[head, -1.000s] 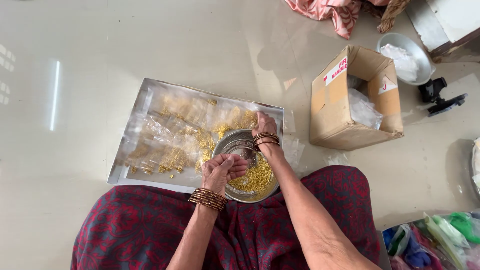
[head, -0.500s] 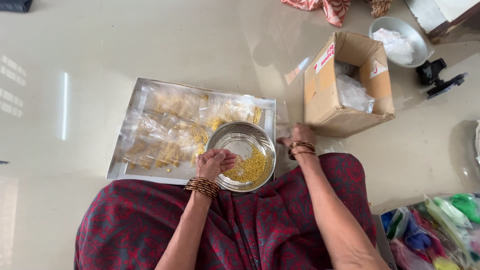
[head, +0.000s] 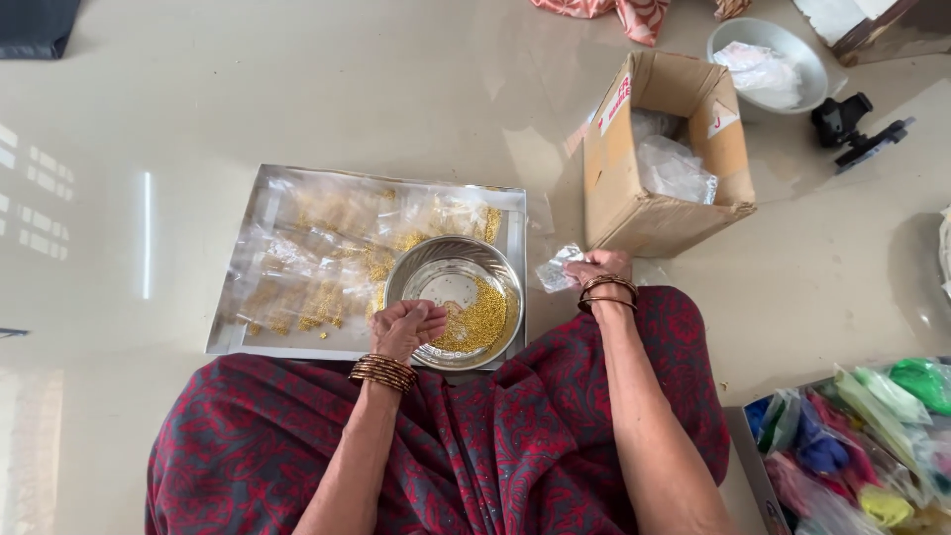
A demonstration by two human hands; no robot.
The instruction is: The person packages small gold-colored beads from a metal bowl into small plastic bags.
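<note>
Seated on a pale floor (head: 248, 109), lap covered in dark red patterned cloth (head: 495, 446). Left hand (head: 406, 327) curled into a loose fist at the near rim of a round steel bowl (head: 436, 272), fingers closed over something too small to tell, bangles (head: 383, 371) stacked at the wrist. Inside the bowl, a heap of small golden beads (head: 480, 317) banked toward the near right side. Bowl standing on a flat rectangular metal tray (head: 230, 342), near its right end, with clear plastic packets of golden beads (head: 317, 253) spread across the rest. Right hand (head: 597, 267) well apart from the left, out past the tray's right edge, fingers pinched narrow on a small clear plastic bag (head: 557, 267) lying just on the floor. Directly beyond that hand, an open cardboard box (head: 644, 203) with crumpled clear plastic (head: 674, 163) inside. Farther off, a grey basin (head: 783, 45) holding white plastic, and a black gadget (head: 852, 124) beside it. At the lower right, a tub of coloured packets (head: 872, 436).
</note>
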